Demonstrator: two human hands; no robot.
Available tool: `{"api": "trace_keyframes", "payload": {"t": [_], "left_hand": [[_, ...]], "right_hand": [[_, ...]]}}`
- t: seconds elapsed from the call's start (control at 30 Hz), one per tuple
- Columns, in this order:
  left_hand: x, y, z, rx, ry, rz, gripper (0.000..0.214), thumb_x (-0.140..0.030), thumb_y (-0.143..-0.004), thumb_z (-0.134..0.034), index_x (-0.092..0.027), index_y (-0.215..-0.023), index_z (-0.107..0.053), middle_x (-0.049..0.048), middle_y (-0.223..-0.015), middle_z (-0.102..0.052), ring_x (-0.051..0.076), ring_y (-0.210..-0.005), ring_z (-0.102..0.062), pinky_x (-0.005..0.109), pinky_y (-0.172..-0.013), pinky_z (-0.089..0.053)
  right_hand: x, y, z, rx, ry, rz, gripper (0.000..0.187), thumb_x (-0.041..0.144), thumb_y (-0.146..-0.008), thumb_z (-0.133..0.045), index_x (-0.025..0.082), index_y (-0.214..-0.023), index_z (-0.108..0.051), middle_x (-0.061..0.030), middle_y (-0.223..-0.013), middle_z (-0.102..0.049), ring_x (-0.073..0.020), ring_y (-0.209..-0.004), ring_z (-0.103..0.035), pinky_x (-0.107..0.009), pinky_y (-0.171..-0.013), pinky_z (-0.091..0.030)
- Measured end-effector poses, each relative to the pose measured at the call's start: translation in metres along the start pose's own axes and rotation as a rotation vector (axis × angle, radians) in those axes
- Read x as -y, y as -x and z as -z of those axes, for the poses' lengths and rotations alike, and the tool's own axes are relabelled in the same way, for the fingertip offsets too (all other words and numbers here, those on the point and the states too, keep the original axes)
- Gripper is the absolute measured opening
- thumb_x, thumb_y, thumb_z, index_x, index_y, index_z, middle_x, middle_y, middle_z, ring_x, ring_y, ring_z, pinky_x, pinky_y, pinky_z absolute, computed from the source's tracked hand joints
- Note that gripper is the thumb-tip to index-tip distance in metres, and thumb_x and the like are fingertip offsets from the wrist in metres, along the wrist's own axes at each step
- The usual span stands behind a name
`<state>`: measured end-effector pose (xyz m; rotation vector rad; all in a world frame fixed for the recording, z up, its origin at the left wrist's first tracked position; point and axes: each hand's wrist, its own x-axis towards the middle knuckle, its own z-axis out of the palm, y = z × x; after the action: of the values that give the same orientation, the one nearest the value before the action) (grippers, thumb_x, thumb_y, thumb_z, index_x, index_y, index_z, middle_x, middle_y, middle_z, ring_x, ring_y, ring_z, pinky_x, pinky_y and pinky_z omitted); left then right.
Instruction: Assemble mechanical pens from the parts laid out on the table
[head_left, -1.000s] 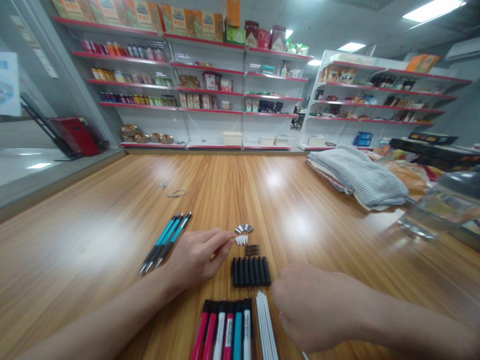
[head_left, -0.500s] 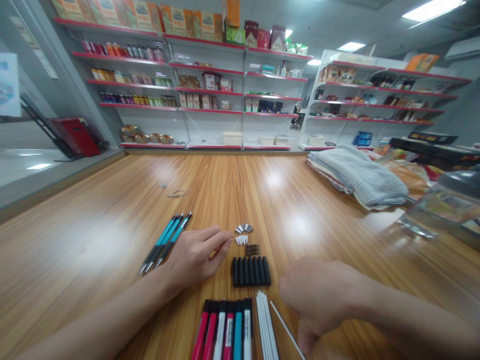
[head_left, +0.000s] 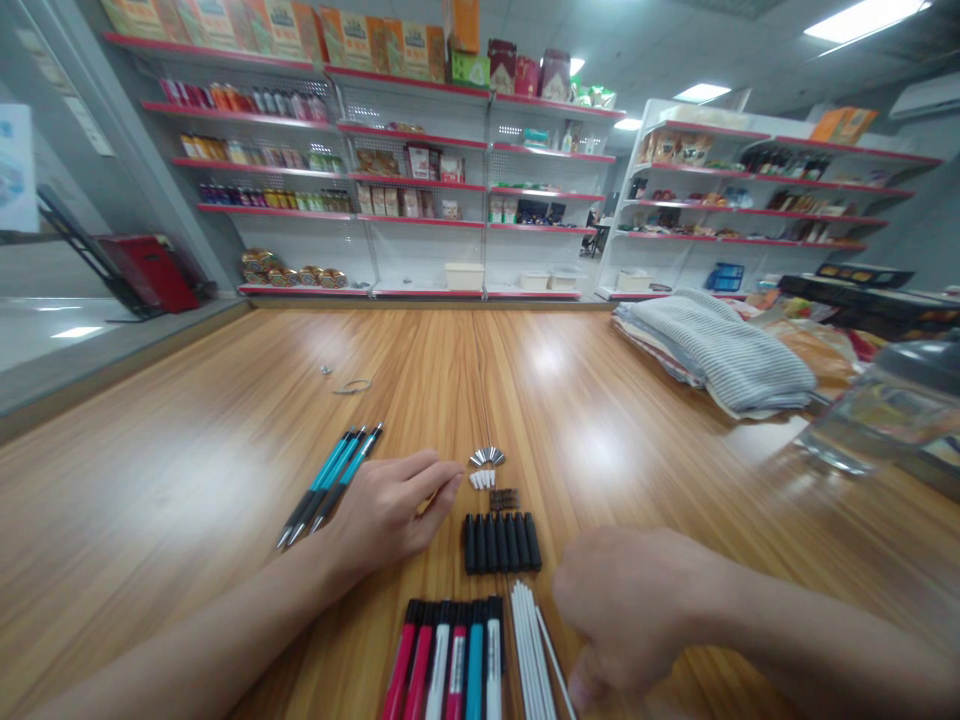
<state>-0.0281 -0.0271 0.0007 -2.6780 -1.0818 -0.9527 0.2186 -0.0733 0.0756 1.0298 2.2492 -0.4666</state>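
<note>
My left hand point(head_left: 401, 505) rests on the wooden table with fingers and thumb pressed together; whether something small is between them is hidden. It lies between three teal-and-black pens point(head_left: 330, 485) and a column of pen parts: silver cone tips point(head_left: 487, 457), small white pieces point(head_left: 482, 480), brown springs point(head_left: 504, 499) and black grip sleeves point(head_left: 502, 543). My right hand point(head_left: 626, 605) is curled, its fingertips at a thin white tube point(head_left: 556, 662) slanting against a row of white tubes point(head_left: 529, 650). Left of these lie several pen barrels point(head_left: 446, 660) in pink, white and blue.
A clear ring-like strip point(head_left: 352, 387) and a tiny piece point(head_left: 325, 370) lie further back on the table point(head_left: 420, 350). Folded striped cloth point(head_left: 720, 350) and a clear water jug point(head_left: 874, 410) stand at the right. Stocked shelves point(head_left: 420, 185) line the wall behind.
My right hand has moved slightly left, bringing the loose white tube from apart to against the row of tubes. My left hand has stayed in place.
</note>
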Motion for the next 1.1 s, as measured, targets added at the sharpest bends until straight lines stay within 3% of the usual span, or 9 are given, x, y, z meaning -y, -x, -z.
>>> {"api": "trace_keyframes", "payload": {"t": [0.37, 0.5, 0.63, 0.93, 1.1], "left_hand": [[0.003, -0.001, 0.002, 0.015, -0.02, 0.012, 0.014, -0.02, -0.088, -0.052, -0.02, -0.099, -0.062, 0.0002, -0.073, -0.054, 0.011, -0.063, -0.052, 0.024, -0.058, -0.038], [0.003, -0.001, 0.001, 0.02, -0.025, 0.015, 0.013, -0.021, -0.088, -0.052, -0.02, -0.096, -0.062, 0.0, -0.072, -0.053, 0.011, -0.063, -0.052, 0.024, -0.058, -0.039], [0.003, -0.002, 0.001, 0.018, -0.019, 0.01, 0.013, -0.02, -0.088, -0.052, -0.02, -0.097, -0.062, 0.0007, -0.074, -0.055, 0.012, -0.065, -0.053, 0.024, -0.059, -0.039], [0.002, -0.002, 0.0, 0.018, -0.021, 0.013, 0.014, -0.02, -0.088, -0.052, -0.021, -0.097, -0.062, 0.0001, -0.072, -0.054, 0.011, -0.063, -0.052, 0.024, -0.058, -0.039], [0.002, -0.002, 0.001, 0.013, -0.031, 0.011, 0.014, -0.02, -0.088, -0.051, -0.02, -0.097, -0.062, 0.0005, -0.072, -0.054, 0.012, -0.063, -0.052, 0.024, -0.058, -0.039]], "right_hand": [[0.008, 0.006, 0.001, -0.065, 0.061, 0.048, 0.038, 0.05, -0.071, -0.063, 0.015, -0.064, -0.073, -0.0067, -0.046, -0.056, -0.0176, -0.038, -0.05, -0.024, -0.035, -0.029], [0.01, 0.007, 0.002, -0.017, 0.012, 0.043, 0.044, 0.055, -0.073, -0.059, 0.015, -0.058, -0.07, -0.0066, -0.045, -0.056, -0.0166, -0.036, -0.048, -0.025, -0.035, -0.031], [0.011, 0.007, 0.006, 0.041, -0.028, 0.01, 0.049, 0.06, -0.073, -0.057, 0.015, -0.058, -0.07, -0.0072, -0.049, -0.058, -0.0165, -0.039, -0.051, -0.026, -0.037, -0.035], [0.009, 0.003, 0.003, 0.099, -0.055, -0.04, 0.038, 0.053, -0.069, -0.062, 0.017, -0.067, -0.073, -0.0069, -0.056, -0.062, -0.02, -0.051, -0.058, -0.026, -0.043, -0.039], [0.004, 0.001, -0.002, 0.034, -0.12, 0.003, 0.034, 0.049, -0.07, -0.063, 0.017, -0.065, -0.072, -0.0032, -0.045, -0.056, -0.0196, -0.052, -0.058, -0.026, -0.049, -0.042]]}}
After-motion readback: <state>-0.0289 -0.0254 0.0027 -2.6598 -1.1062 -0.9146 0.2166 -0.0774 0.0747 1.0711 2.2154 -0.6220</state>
